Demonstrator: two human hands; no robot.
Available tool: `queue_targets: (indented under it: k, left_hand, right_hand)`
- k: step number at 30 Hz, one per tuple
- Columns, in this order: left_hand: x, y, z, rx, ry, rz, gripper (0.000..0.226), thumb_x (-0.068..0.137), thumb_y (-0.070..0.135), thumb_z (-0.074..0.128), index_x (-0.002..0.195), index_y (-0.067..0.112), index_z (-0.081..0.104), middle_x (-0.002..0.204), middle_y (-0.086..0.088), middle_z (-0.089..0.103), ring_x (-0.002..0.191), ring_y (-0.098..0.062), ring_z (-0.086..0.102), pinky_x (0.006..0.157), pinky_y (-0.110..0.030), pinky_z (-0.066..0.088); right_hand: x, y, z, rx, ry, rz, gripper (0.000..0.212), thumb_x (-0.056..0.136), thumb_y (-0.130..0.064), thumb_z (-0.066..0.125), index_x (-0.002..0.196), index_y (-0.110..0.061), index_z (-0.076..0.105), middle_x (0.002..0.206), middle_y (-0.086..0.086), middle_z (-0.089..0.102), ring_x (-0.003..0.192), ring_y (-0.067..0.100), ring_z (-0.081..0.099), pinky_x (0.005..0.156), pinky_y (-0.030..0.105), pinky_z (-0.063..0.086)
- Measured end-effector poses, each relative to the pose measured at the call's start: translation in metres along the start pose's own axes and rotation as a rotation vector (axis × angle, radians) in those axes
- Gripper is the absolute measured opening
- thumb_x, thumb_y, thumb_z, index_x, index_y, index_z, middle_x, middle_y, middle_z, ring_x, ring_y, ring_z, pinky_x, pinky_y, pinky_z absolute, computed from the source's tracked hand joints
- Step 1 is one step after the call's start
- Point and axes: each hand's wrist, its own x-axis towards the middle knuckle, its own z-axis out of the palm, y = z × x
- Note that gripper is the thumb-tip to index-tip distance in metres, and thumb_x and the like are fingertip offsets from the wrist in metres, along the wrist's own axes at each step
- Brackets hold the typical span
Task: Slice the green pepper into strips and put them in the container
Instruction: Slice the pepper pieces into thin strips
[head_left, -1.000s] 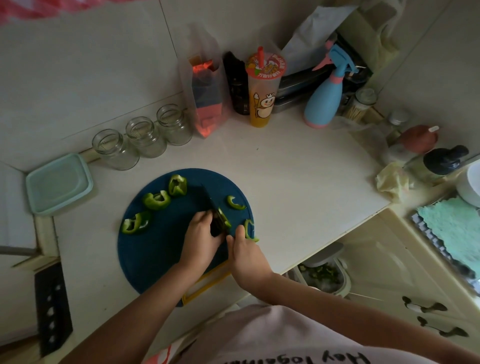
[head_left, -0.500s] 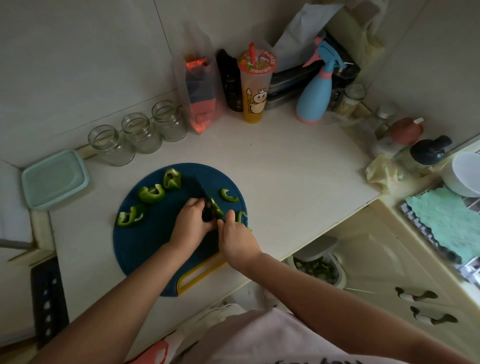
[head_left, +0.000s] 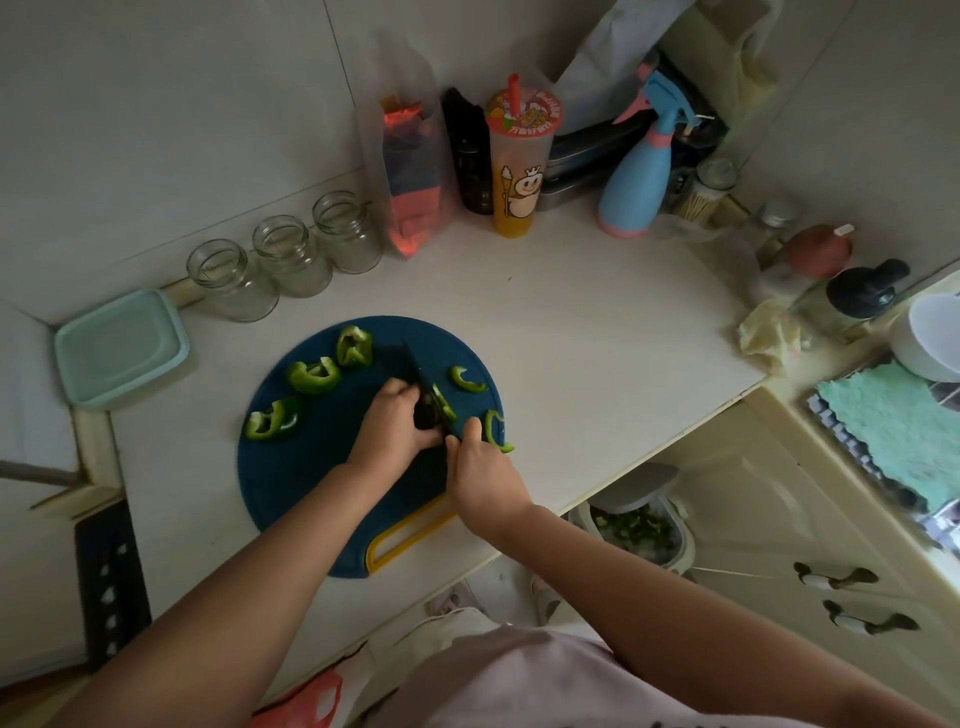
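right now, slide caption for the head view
Left hand works the knife, right hand steadies green pepper on a blue board

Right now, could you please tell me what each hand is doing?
Left hand: closed round the knife handle.
Right hand: fingers seem to pinch the pepper piece beside the blade.

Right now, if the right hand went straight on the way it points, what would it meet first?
Likely the pepper piece at the knife blade, just ahead of the right hand; contact can't be judged from above.
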Motion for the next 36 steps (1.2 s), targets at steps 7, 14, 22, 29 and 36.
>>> queue_targets:
  k: [7, 14, 22, 29, 36]
  left_hand:
    - [-0.013, 0.001, 0.008, 0.053, 0.056, 0.099, 0.037, 0.080, 0.009, 0.068, 0.113, -0.005, 0.058, 0.117, -0.021, 0.053, 0.106, -0.035, 0.054, 0.090, -0.034, 0.043]
    - [-0.019, -0.003, 0.006, -0.025, 0.104, 0.024, 0.052, 0.074, 0.011, 0.075, 0.121, 0.000, 0.055, 0.118, -0.018, 0.052, 0.110, -0.032, 0.053, 0.091, -0.035, 0.044]
    - [-0.016, -0.007, -0.020, -0.065, 0.014, -0.088, 0.075, 0.077, 0.031, 0.074, 0.139, 0.010, 0.038, 0.137, -0.015, 0.042, 0.127, -0.028, 0.040, 0.101, -0.037, 0.039]
    - [-0.007, 0.010, -0.058, -0.087, 0.421, 0.174, 0.024, 0.082, 0.010, 0.066, 0.102, 0.005, 0.055, 0.100, -0.007, 0.054, 0.090, -0.017, 0.055, 0.073, -0.025, 0.047]
    - [-0.002, 0.039, -0.009, 0.218, -0.247, 0.454, 0.044, 0.081, 0.038, 0.068, 0.122, 0.026, 0.057, 0.123, 0.001, 0.047, 0.123, -0.016, 0.036, 0.103, -0.032, 0.033]
  right_hand:
    - [0.026, -0.014, -0.007, 0.081, 0.004, 0.069, 0.026, 0.104, -0.030, 0.024, 0.110, -0.007, 0.036, 0.095, 0.021, 0.063, 0.087, 0.038, 0.062, 0.065, 0.038, 0.041]
    - [0.022, -0.018, -0.025, 0.092, -0.082, -0.010, 0.022, 0.104, -0.026, 0.026, 0.097, -0.008, 0.036, 0.095, 0.023, 0.059, 0.080, 0.034, 0.057, 0.067, 0.041, 0.041]
    - [0.017, 0.010, -0.075, -0.075, -0.029, -0.156, 0.033, 0.101, -0.042, 0.035, 0.097, -0.009, 0.041, 0.082, 0.014, 0.060, 0.071, 0.028, 0.055, 0.064, 0.039, 0.043]
    - [0.030, 0.021, -0.103, -0.194, 0.055, -0.166, 0.034, 0.099, -0.047, 0.038, 0.092, -0.014, 0.042, 0.066, -0.003, 0.049, 0.064, 0.022, 0.049, 0.056, 0.032, 0.038]
    - [0.035, 0.035, -0.118, -0.116, 0.142, -0.065, 0.038, 0.098, -0.047, 0.037, 0.094, -0.011, 0.045, 0.068, 0.000, 0.051, 0.062, 0.021, 0.051, 0.057, 0.035, 0.042]
